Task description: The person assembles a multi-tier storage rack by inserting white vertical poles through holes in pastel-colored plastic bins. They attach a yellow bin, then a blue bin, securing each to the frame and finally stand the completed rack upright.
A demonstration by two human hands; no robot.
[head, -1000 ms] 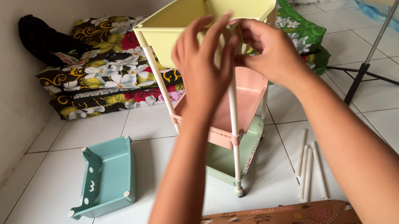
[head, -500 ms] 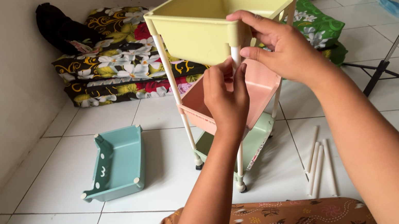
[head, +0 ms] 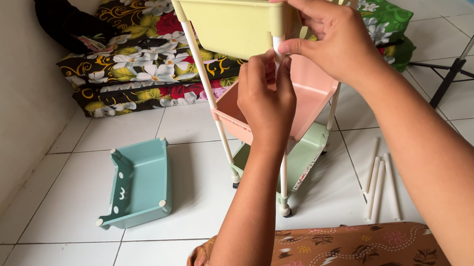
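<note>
At the top centre of the frame the right hand (head: 331,33) grips the near corner of the yellow tray (head: 233,19), fingers closed on its corner socket. Just below, the left hand (head: 266,101) pinches the white pole (head: 284,172) under that corner — above the pink tray (head: 307,101) and green tray (head: 305,157). A teal tray (head: 139,187) lies on the floor at left; loose white poles (head: 380,184) lie at right.
</note>
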